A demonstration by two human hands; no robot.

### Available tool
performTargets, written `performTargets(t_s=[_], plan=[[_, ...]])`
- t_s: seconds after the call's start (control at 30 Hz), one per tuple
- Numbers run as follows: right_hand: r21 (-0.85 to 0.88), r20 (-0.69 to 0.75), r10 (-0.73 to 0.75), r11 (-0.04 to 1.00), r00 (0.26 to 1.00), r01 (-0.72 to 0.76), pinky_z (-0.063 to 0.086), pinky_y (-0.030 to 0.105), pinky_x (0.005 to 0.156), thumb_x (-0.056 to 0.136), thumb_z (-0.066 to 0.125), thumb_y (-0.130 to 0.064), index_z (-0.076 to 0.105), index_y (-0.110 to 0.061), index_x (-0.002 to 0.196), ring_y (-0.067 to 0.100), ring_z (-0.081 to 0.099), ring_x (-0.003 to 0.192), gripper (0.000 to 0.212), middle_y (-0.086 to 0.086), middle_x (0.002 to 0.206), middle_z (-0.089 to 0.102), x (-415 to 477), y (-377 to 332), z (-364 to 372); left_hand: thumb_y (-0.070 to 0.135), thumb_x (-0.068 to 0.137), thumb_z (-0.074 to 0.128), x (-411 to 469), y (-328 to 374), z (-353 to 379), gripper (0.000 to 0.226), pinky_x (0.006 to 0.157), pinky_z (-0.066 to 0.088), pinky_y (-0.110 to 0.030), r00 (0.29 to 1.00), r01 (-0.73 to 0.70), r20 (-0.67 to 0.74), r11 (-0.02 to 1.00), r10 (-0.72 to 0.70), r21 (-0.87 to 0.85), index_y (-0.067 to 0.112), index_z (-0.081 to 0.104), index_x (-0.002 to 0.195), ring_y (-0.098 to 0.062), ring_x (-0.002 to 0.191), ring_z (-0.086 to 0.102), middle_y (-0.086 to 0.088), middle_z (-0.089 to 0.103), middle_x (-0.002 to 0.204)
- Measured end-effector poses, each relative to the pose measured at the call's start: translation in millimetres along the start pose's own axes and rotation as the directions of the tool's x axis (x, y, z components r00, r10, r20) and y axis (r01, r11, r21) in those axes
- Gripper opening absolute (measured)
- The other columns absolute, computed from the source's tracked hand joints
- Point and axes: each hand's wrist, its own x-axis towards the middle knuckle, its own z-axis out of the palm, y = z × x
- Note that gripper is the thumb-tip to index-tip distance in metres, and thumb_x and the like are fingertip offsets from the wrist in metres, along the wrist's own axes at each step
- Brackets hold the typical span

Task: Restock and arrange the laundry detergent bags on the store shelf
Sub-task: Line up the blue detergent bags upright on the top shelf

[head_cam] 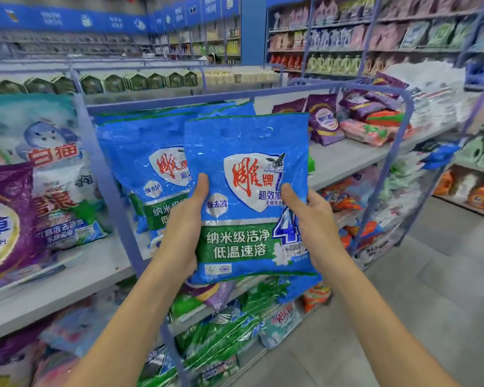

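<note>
Blue plastic forms the held bag [249, 196], which stands upright at the centre of the frame with its printed face toward the camera, raised in front of the shelf [347, 155]. The left grip [183, 227] clasps the bag's left edge: its thumb [201, 185] lies flat on the front, and the other fingers pass behind the bag, out of sight. The right grip [316, 227] clasps the right edge in the same way, with its thumb [291, 196] on the front and the fingers hidden behind. Both bare forearms rise from the bottom edge of the frame. Just behind the held bag and to its left, a stack of blue bags [151, 163] of the same print leans on the shelf, partly covered by the held bag. A blue rail [400, 135] arches over this section. Left of centre, beyond a rail post, stands a white bag [48, 163] with a cat picture, and a purple bag [3, 219] overlaps it at the left edge. Right of centre, purple bags [324, 121] lie beside pink and orange packs on the same shelf. Below the held bag, green bags [229, 331] crowd the lower shelf. Grey floor [444, 275] fills the lower right, and further stocked shelves line the top of the frame, blurred.
</note>
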Motion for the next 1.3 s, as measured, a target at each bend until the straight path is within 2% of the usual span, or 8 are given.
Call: performTargets(t_s=[0.2,0.33,0.63,0.7,0.9,1.03,1.13,1.3], plan=[[0.015,0.084,-0.045,0.999,0.995,0.044,0.056,0.052,0.097,0.099,0.065,-0.036,0.075,-0.026,0.102,0.025,0.074,0.103,0.015,-0.006,0.107,0.079,114,8,-32,0.084,0.07,0.067,64,12,65,0.07,0.096,0.052,-0.064,0.979,-0.14,-0.144,0.99,0.143,0.033,0.027,0.075,0.11,-0.042,0.109,0.068,-0.009,0.075,0.118],[-0.016,0.186,-0.085,0.996,0.979,0.09,0.057,0.05,0.086,0.104,0.059,-0.033,0.071,-0.022,0.104,0.031,0.073,0.101,0.016,0.005,0.105,0.078,184,6,-42,0.066,0.083,0.069,108,26,101,0.03,0.097,0.052,-0.062,0.919,-0.273,-0.271,0.958,0.288,0.091,0.038,0.08,0.082,-0.031,0.103,0.072,0.001,0.08,0.097],[0.05,0.396,-0.003,0.999,0.918,-0.018,0.055,0.023,0.072,0.106,0.056,-0.021,0.067,-0.016,0.11,0.001,0.071,0.082,0.013,-0.006,0.099,0.073,262,55,-9,0.036,0.098,0.066,161,4,107,0.025,0.08,0.026,-0.029,0.706,-0.357,-0.561,0.902,0.431,0.244,0.021,0.058,0.08,-0.007,0.086,0.059,0.0,0.066,0.101],[0.082,0.389,0.004,0.996,0.921,-0.039,0.055,0.021,0.077,0.106,0.056,-0.02,0.066,-0.024,0.105,0.001,0.068,0.084,0.011,-0.007,0.099,0.072,263,65,-1,0.033,0.1,0.064,167,1,106,0.029,0.091,0.036,-0.061,0.689,-0.344,-0.588,0.905,0.424,0.25,0.004,0.062,0.1,-0.024,0.109,0.06,-0.014,0.062,0.126],[0.091,0.379,-0.005,0.995,0.926,-0.032,0.054,0.036,0.095,0.106,0.055,-0.031,0.065,-0.014,0.128,0.02,0.065,0.115,0.03,0.006,0.128,0.069,258,96,-7,0.034,0.103,0.057,187,-29,118,0.054,0.097,0.034,-0.024,0.693,-0.319,-0.613,0.924,0.378,0.209,0.006,0.044,0.148,-0.001,0.121,0.041,0.008,0.047,0.137],[0.1,0.38,0.03,0.992,0.925,-0.073,0.057,0.04,0.093,0.105,0.057,-0.029,0.069,-0.026,0.115,0.014,0.07,0.104,0.016,-0.004,0.114,0.074,258,92,-7,0.029,0.104,0.056,191,-31,116,0.014,0.07,0.043,-0.015,0.669,-0.343,-0.641,0.921,0.376,0.183,0.015,0.06,0.107,0.01,0.08,0.061,0.014,0.061,0.096],[0.152,0.374,0.049,0.982,0.926,-0.113,0.058,0.02,0.082,0.101,0.064,-0.031,0.071,-0.024,0.113,0.003,0.071,0.096,0.016,-0.011,0.106,0.076,267,77,-5,0.035,0.105,0.053,197,-19,110,0.042,0.055,0.025,-0.028,0.628,-0.382,-0.652,0.898,0.425,0.217,0.019,0.04,0.069,-0.005,0.05,0.031,0.014,0.034,0.057],[0.171,0.371,0.11,0.968,0.922,-0.185,0.047,0.007,0.067,0.099,0.067,-0.034,0.062,-0.034,0.084,-0.016,0.059,0.072,0.016,-0.031,0.082,0.064,280,55,1,0.031,0.106,0.051,203,5,112,0.03,0.051,0.03,-0.018,0.526,-0.433,-0.69,0.855,0.498,0.287,0.012,0.052,0.082,0.0,0.051,0.032,0.006,0.04,0.068]])
